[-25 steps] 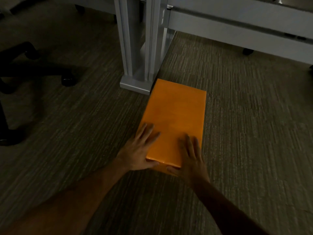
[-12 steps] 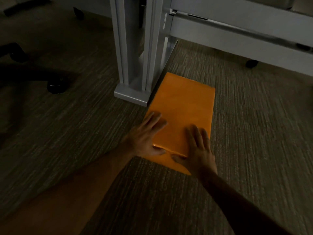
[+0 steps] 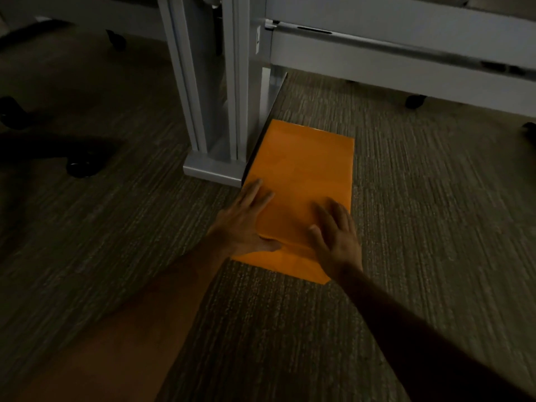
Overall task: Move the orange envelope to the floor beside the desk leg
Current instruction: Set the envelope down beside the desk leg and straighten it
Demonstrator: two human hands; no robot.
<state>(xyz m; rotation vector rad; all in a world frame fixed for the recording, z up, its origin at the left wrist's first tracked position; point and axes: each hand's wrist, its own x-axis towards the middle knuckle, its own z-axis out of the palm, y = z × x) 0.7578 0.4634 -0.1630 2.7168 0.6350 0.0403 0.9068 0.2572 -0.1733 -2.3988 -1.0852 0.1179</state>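
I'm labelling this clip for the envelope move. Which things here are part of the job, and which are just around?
Part of the job:
envelope, flat on the carpet
desk leg, beside it
left hand and right hand, flat on the envelope

Just around:
chair base
caster

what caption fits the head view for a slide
Both hands press the orange envelope flat on carpet beside the desk leg.

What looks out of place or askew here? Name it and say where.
Nothing stands out. The orange envelope lies flat on the carpet beside the desk leg, both hands flat on its near end.
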